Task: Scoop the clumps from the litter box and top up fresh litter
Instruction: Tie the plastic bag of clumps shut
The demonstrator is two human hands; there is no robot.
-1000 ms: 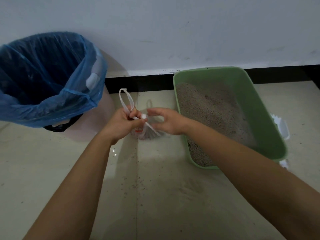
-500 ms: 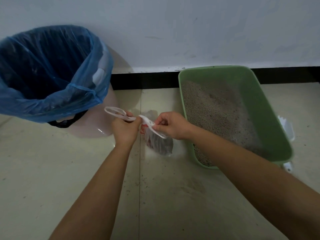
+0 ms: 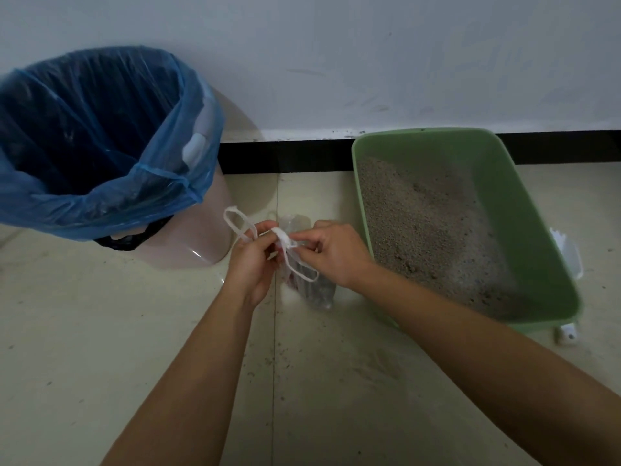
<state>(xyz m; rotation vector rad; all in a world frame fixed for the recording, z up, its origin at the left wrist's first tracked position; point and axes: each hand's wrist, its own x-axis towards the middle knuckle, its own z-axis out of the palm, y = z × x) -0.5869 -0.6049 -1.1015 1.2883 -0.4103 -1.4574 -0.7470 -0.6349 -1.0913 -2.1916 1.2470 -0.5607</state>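
- At centre frame, between bin and box, a small clear plastic bag with white loop handles [image 3: 312,287] sits mostly hidden behind two hands; its dark contents are hard to make out.
- At right, a white plastic object [image 3: 568,253] shows only as slivers past the green rectangular plastic litter box [image 3: 524,230], which holds grey litter [image 3: 426,223].
- At upper left, the round pink bin lined with a blue plastic bag [image 3: 158,176] is cut off by the frame edge.
- Left hand [image 3: 253,260] grips one handle loop, fingers curled; right hand [image 3: 336,253] pinches the other, both arms stretched over the pale tiled floor [image 3: 100,331].

Bin [image 3: 208,230] cut off left; white object [image 3: 568,253] mostly hidden behind litter box [image 3: 527,210].
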